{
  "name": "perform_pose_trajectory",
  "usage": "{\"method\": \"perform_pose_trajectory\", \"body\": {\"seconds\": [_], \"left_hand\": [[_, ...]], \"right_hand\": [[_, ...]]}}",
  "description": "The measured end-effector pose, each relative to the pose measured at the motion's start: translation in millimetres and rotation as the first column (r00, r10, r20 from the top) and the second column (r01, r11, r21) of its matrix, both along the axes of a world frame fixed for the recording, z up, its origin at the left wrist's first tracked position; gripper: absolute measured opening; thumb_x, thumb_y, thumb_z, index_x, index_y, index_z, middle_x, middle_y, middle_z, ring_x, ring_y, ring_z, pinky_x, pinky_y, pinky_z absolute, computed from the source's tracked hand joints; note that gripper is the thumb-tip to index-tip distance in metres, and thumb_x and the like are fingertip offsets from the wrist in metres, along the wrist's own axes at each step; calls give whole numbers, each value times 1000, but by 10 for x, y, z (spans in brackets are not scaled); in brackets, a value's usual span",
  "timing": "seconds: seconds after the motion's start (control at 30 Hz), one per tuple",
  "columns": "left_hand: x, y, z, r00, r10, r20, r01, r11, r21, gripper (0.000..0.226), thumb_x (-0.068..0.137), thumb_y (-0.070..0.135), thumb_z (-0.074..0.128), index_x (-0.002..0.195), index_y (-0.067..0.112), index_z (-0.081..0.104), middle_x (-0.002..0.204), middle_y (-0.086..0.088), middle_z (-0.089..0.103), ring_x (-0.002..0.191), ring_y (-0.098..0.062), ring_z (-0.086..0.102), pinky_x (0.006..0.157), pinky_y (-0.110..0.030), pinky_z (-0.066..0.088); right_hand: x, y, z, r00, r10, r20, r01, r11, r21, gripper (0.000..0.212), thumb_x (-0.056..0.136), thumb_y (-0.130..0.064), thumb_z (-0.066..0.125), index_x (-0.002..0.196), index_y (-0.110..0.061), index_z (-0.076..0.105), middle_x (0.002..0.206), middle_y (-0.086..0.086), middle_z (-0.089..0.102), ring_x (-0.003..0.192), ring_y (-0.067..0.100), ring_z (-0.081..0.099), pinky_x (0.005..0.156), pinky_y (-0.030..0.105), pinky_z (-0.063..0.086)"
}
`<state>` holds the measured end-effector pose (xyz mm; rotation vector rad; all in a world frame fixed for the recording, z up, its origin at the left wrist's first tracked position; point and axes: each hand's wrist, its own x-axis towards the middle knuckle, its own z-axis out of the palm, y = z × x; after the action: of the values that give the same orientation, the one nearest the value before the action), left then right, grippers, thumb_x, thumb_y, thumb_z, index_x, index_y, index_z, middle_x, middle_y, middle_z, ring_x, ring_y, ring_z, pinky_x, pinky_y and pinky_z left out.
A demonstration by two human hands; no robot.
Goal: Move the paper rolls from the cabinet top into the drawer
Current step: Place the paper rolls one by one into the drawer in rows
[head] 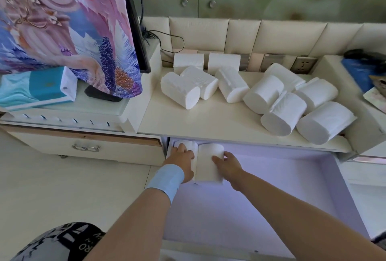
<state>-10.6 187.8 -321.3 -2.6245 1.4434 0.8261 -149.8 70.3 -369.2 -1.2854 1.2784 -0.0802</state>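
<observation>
Both hands reach into the open drawer at its far left corner. Left hand, blue band at the wrist, lies on one roll; right hand presses the side of a second roll, fingers spread. Beyond them, ten more rolls lie on the cabinet top.

Matt soft paper rolls, glossy cabinet top
</observation>
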Motion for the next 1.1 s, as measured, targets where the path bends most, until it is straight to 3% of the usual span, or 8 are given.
{"method": "perform_pose_trajectory", "body": {"seconds": [0.07, 0.2, 0.37, 0.47, 0.6, 0.7, 0.97, 1.1], "left_hand": [[-25, -8, 28, 1000, -14, 26, 13, 999, 30, 56, 89, 20, 59, 142, 22, 42, 146, -2, 28, 139, -23, 23, 102, -38, 44], [-59, -40, 191, 997, -34, 70, 31, 998, 49, 49, 92, 25, 53, 140, 25, 47, 143, -1, 38, 133, -22, 36, 96, -37, 47], [-259, -302, 651, 998, 57, 16, -52, 979, -199, 20, 87, 27, 47, 91, 21, 66, 95, 0, 70, 80, -22, 57, 70, -33, 51], [-465, -576, 880, 991, 89, -102, -120, 926, -359, 18, 88, 27, 47, 93, 27, 65, 92, 9, 68, 81, -19, 61, 70, -31, 52], [-775, -1026, 1051, 956, 82, -282, -221, 833, -507, 24, 91, 28, 53, 113, 27, 64, 110, 10, 65, 98, -17, 63, 83, -32, 53], [-988, -1340, 1120, 935, 24, -353, -234, 791, -566, 34, 92, 24, 53, 125, 24, 59, 126, 5, 60, 112, -18, 59, 95, -34, 49], [-1273, -1799, 982, 845, 0, -535, -223, 910, -351, 65, 98, 41, 45, 157, 27, 19, 162, 2, 26, 146, -22, 30, 110, -34, 30], [-1224, -1928, 872, 796, 62, -602, -332, 877, -349, 33, 97, 41, 45, 123, 20, 49, 133, -3, 55, 111, -23, 52, 91, -34, 38]], "right_hand": [[15, 4, 40, 996, 88, -34, -88, 996, -13, 58, 99, -41, 55, 150, -21, 38, 141, 6, 51, 123, 31, 52, 102, 48, 48], [-7, 10, 223, 963, 241, -118, -244, 969, -18, 56, 102, -41, 47, 152, -21, 30, 137, 6, 46, 110, 30, 48, 60, 32, 49], [-126, -52, 526, 938, 284, -200, -317, 934, -162, 24, 95, -22, 47, 109, -12, 63, 94, 10, 61, 72, 20, 49, 56, 31, 45], [-291, -162, 849, 986, 135, -93, -162, 894, -418, 27, 89, -13, 45, 93, -13, 72, 86, 5, 73, 68, 18, 63, 67, 37, 57], [-575, -382, 1315, 993, -94, 76, 120, 678, -725, 28, 93, -13, 46, 91, -26, 70, 83, -10, 70, 72, 15, 63, 58, 26, 46], [-755, -732, 1398, 937, -295, 189, 323, 522, -789, 26, 91, -9, 49, 105, -20, 68, 111, -3, 62, 90, 20, 61, 70, 28, 42], [-941, -1154, 1313, 969, -193, -153, 45, 750, -660, 60, 102, -26, 45, 158, -15, 25, 163, 7, 27, 143, 29, 38, 109, 37, 36], [-908, -1114, 1193, 971, -239, -1, 195, 791, -580, 59, 102, -24, 46, 158, -12, 28, 164, 5, 23, 141, 30, 42, 110, 38, 39]]}}
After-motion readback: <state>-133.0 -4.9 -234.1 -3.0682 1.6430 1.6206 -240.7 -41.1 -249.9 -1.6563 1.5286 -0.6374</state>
